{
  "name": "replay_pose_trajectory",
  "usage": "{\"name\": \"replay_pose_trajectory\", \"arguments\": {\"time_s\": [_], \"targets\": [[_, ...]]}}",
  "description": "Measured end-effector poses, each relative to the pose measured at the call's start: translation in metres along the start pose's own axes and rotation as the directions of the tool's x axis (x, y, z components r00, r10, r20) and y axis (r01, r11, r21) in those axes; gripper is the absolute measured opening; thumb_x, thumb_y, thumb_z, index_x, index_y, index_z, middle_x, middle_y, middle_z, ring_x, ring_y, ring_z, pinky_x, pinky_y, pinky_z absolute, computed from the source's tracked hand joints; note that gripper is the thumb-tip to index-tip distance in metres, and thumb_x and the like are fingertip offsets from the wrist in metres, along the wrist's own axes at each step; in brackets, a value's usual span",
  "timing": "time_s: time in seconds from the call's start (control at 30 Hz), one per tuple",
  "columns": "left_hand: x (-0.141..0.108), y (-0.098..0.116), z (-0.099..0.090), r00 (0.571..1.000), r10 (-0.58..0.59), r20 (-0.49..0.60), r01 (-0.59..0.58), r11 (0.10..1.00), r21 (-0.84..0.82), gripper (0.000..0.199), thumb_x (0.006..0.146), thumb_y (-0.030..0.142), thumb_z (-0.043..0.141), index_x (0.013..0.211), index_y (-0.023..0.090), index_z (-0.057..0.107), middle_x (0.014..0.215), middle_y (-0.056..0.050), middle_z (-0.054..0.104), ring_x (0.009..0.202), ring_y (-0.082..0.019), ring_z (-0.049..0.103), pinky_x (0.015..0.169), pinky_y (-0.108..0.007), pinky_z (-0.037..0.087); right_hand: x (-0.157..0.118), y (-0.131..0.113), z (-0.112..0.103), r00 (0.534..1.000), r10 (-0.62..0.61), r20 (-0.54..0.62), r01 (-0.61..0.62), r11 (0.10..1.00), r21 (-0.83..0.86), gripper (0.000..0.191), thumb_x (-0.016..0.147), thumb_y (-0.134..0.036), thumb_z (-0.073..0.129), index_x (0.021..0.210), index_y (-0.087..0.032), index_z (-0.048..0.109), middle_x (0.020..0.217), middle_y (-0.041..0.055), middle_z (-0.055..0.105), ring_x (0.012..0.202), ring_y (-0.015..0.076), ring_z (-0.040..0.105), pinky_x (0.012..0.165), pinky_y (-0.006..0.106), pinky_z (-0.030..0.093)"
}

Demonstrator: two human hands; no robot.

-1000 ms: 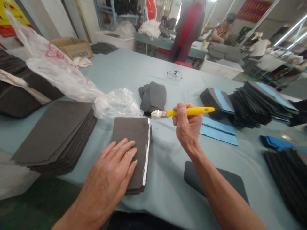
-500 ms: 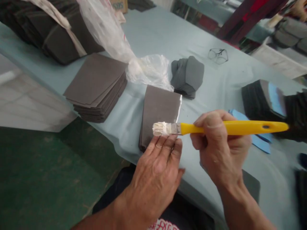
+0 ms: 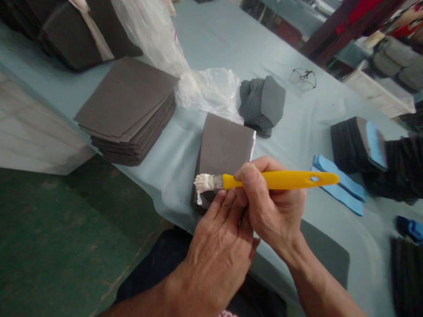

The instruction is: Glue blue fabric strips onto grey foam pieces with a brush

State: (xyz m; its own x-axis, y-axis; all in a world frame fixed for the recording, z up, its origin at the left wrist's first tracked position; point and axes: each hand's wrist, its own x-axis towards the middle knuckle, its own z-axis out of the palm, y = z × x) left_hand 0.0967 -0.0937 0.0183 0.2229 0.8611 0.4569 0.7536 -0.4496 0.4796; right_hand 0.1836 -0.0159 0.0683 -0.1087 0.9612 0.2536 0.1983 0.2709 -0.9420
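My right hand (image 3: 272, 200) is closed around the yellow handle of a paintbrush (image 3: 287, 179), whose bristles are thick with a white paste. The bristles touch the near left part of a small stack of dark grey-brown sheets (image 3: 226, 143). White paste (image 3: 254, 145) lines the stack's right edge, and a short white streak (image 3: 199, 199) runs down from the bristles at its left edge. My left hand (image 3: 221, 242) lies flat with fingers stretched out over the near end of the stack, partly behind my right hand.
A taller stack of dark sheets (image 3: 128, 97) stands to the left. Beyond are a clear plastic bag (image 3: 211, 92), small grey pieces (image 3: 264, 103) and eyeglasses (image 3: 303, 80). Blue strips (image 3: 340, 185) and a dark stack (image 3: 355, 145) lie on the right. The table (image 3: 211, 31) ends at the near left, above a green floor.
My right hand has moved left with the paintbrush, taking the bristles to the stack's left edge, where a white streak now shows. My left hand stays on the stack.
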Motion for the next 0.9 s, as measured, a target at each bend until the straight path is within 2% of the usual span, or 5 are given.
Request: {"name": "replay_pose_trajectory", "arguments": {"time_s": [0.13,0.33,0.57,0.77,0.9], "targets": [[0.002,0.003,-0.005,0.999,-0.029,0.024,0.028,0.999,0.029,0.051,0.103,0.03,0.062,0.148,0.007,0.056,0.152,-0.015,0.068,0.146,-0.028,0.061,0.127,-0.042,0.05,0.011,-0.003,-0.003,0.993,-0.038,-0.11,0.038,0.999,0.001,0.036,0.099,-0.048,0.075,0.075,-0.024,0.064,0.053,-0.0063,0.053,0.044,0.0091,0.045,0.042,0.023,0.04],[0.0,0.001,-0.002,0.999,-0.002,-0.032,0.002,1.0,0.003,0.039,0.11,0.029,0.045,0.137,0.01,0.066,0.131,-0.01,0.08,0.128,-0.026,0.073,0.12,-0.043,0.054,0.003,-0.002,-0.008,0.981,0.067,0.182,-0.089,0.99,0.113,0.03,0.104,-0.041,0.069,0.081,-0.022,0.066,0.054,-0.008,0.049,0.043,0.0069,0.042,0.041,0.019,0.037],[0.004,-0.006,0.006,0.99,0.033,-0.135,-0.016,0.993,0.121,0.048,0.113,0.038,0.035,0.135,0.009,0.065,0.132,-0.011,0.08,0.128,-0.023,0.073,0.108,-0.036,0.057,0.04,0.024,0.005,0.999,-0.02,0.037,0.018,0.998,0.06,0.029,0.101,-0.037,0.071,0.078,-0.02,0.066,0.052,-0.0085,0.05,0.043,0.0058,0.04,0.042,0.018,0.034],[-0.01,-0.024,0.027,0.967,0.155,-0.2,-0.119,0.976,0.18,0.051,0.113,0.046,0.041,0.137,0.011,0.07,0.139,-0.01,0.077,0.151,-0.023,0.057,0.135,-0.032,0.034,0.073,0.03,0.01,0.998,-0.066,0.017,0.066,0.998,-0.003,0.034,0.101,-0.044,0.069,0.077,-0.021,0.065,0.052,-0.0077,0.05,0.044,0.0075,0.041,0.043,0.021,0.032],[-0.017,-0.032,0.032,0.967,0.207,-0.148,-0.167,0.955,0.246,0.038,0.107,0.027,0.057,0.141,0.015,0.068,0.151,-0.008,0.07,0.164,-0.024,0.038,0.14,-0.034,0.023,0.101,0.043,0.014,0.998,-0.061,0.009,0.062,0.998,-0.016,0.039,0.101,-0.053,0.067,0.077,-0.022,0.062,0.054,-0.0074,0.05,0.047,0.0085,0.042,0.047,0.024,0.032]]}}
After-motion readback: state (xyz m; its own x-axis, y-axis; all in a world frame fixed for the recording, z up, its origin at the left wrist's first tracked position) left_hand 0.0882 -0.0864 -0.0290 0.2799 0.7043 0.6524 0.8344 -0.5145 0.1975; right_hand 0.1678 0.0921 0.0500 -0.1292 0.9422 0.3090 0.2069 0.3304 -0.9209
